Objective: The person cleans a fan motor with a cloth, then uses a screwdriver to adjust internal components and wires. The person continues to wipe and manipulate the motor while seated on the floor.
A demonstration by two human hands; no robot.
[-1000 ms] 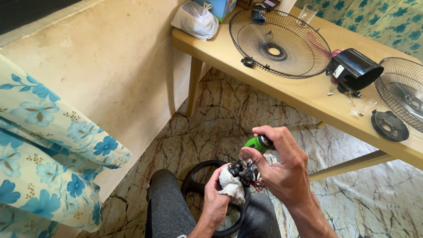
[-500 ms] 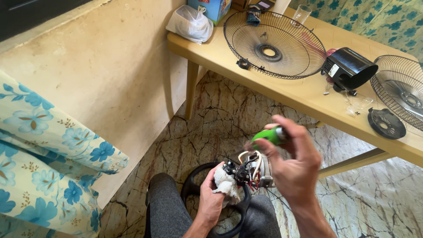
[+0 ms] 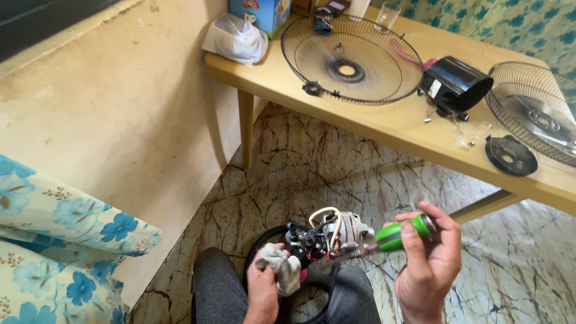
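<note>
Green-handled screwdriver [image 3: 401, 234] clamped in right hand [image 3: 429, 270]; left hand [image 3: 267, 285] grips rag-wrapped fan motor [image 3: 330, 235] — keep tip square, motor steady.

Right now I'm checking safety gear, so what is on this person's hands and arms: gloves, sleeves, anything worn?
Both the left hand and the right hand are bare: no gloves, and no rings or watch that I can see. The forearms in view carry no sleeves. Dark grey trousers cover the legs.

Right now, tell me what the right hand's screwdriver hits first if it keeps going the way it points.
The right hand aims the green-handled screwdriver leftward at the fan motor. Its tip looks already at the metal housing, so it would probably meet that first; depth is unclear.
</note>
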